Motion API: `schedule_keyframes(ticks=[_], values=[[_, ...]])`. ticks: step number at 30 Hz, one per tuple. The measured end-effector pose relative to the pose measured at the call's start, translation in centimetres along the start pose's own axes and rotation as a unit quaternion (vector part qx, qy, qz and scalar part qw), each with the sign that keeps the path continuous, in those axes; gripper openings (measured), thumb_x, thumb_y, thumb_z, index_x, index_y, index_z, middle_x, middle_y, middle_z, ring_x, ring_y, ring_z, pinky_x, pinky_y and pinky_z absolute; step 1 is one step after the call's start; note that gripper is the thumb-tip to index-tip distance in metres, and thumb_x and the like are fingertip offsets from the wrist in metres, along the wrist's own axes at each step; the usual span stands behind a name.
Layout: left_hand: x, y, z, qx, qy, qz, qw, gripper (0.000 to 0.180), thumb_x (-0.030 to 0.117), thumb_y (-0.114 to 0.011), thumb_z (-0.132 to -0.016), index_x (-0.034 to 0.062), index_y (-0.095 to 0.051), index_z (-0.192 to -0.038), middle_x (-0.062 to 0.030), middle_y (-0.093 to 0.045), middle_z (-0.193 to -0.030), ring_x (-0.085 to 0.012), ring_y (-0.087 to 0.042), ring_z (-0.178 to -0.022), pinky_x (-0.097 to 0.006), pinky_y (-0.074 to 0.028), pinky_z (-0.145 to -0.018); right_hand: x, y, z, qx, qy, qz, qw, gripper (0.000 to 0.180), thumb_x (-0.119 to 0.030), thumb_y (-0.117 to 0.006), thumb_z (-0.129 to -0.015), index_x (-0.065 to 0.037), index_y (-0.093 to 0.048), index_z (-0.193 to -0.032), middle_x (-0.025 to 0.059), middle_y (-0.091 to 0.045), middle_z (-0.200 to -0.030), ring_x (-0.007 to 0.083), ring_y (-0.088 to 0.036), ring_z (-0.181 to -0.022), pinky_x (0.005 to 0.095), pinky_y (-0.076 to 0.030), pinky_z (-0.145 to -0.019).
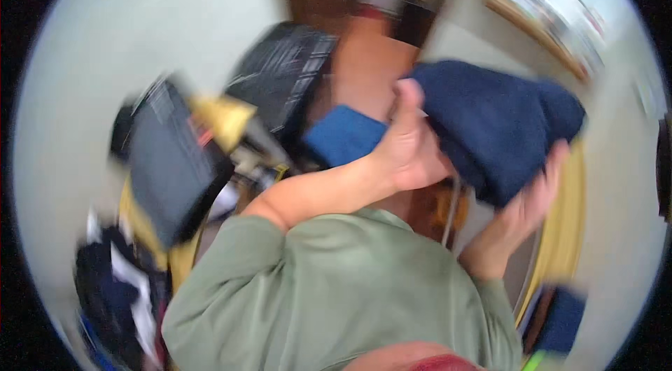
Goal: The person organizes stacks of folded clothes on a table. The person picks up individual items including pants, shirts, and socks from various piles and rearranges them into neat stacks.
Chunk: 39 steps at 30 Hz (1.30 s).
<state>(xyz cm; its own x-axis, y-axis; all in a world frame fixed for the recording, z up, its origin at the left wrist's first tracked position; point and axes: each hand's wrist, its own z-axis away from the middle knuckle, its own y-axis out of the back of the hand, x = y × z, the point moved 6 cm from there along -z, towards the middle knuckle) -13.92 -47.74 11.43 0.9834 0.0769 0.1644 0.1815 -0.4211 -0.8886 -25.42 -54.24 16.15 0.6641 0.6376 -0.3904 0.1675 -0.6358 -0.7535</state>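
A folded navy cloth bundle (497, 119), perhaps a garment, is held up in front of me to the right. My left hand (413, 143) grips its left side, thumb pointing up along the edge and the other fingers partly hidden beneath the fabric. At the lower right edge, my right hand (528, 203) supports the bundle, its fingers lying along the side and partly out of sight. The picture is smeared by motion, so the kind of garment cannot be made out.
A blue folded cloth (346, 136) lies low ahead, beside a black plastic-wrapped bundle or case (287, 77). To the left stand a dark grey case (171, 154) and a heap of dark clothes (112, 294). A filled shelf (539, 31) hangs at the upper right.
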Motion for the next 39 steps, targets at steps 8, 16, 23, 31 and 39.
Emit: schedule_keyframes(ticks=[8, 16, 23, 31, 39], values=[[13.2, -11.2, 14.9, 0.157, -0.269, -0.18, 0.933, 0.032, 0.014, -0.062, -0.092, -0.0054, -0.063, -0.118, -0.018, -0.071, -0.112, -0.0281, -0.07, -0.1, -0.042, -0.052, -0.099, 18.4, -2.2, -6.9, -0.204, -0.297, -0.104, 0.927, 0.064, -0.034, -0.056, -0.096, 0.001, -0.039, -0.147, 0.0166, -0.033, -0.155, 0.0298, -0.034, -0.142, 0.0485, -0.016, -0.121], [14.0, -26.2, 37.8, 0.369, -0.504, -0.413, 0.663, 0.036, 0.022, -0.066, -0.096, -0.0027, -0.062, -0.122, -0.0155, -0.07, -0.116, -0.0199, -0.072, -0.096, -0.033, -0.059, -0.088, 39.3, -17.7, -11.1, -0.09, -0.358, 0.181, 0.912, 0.046, -0.029, -0.059, -0.096, 0.0, -0.057, -0.131, 0.0127, -0.058, -0.134, 0.0248, -0.055, -0.123, 0.0418, -0.038, -0.111], [11.2, -45.4, 55.1, 0.596, -0.532, -0.532, 0.281, 0.042, 0.026, -0.062, -0.098, -0.0012, -0.059, -0.129, -0.0163, -0.07, -0.116, -0.024, -0.069, -0.1, -0.035, -0.055, -0.088, 52.1, -42.1, -3.9, -0.449, -0.539, -0.097, 0.706, 0.03, -0.014, -0.069, -0.093, 0.002, -0.068, -0.118, 0.0142, -0.072, -0.11, 0.0206, -0.071, -0.094, 0.0311, -0.059, -0.085], [12.7, -50.5, 65.2, 0.725, -0.179, -0.636, -0.193, 0.047, 0.027, -0.059, -0.097, 0.0004, -0.056, -0.136, -0.0203, -0.067, -0.123, -0.0309, -0.065, -0.112, -0.048, -0.053, -0.092, 67.1, -48.5, 2.6, -0.655, -0.177, 0.414, 0.606, 0.059, -0.013, -0.074, -0.083, -0.009, -0.051, -0.137, 0.0227, -0.065, -0.111, 0.0289, -0.071, -0.076, 0.0363, -0.063, -0.054], [13.3, -39.1, 64.5, 0.711, 0.054, -0.612, -0.342, 0.091, 0.08, -0.038, -0.088, 0.0129, -0.048, -0.148, -0.0212, -0.043, -0.152, -0.0443, -0.038, -0.141, -0.061, -0.026, -0.114, 69.9, -49.1, 1.1, -0.627, 0.057, 0.45, 0.633, 0.045, -0.014, -0.072, -0.083, -0.007, -0.062, -0.126, 0.0215, -0.071, -0.108, 0.0341, -0.07, -0.099, 0.0419, -0.055, -0.089]])
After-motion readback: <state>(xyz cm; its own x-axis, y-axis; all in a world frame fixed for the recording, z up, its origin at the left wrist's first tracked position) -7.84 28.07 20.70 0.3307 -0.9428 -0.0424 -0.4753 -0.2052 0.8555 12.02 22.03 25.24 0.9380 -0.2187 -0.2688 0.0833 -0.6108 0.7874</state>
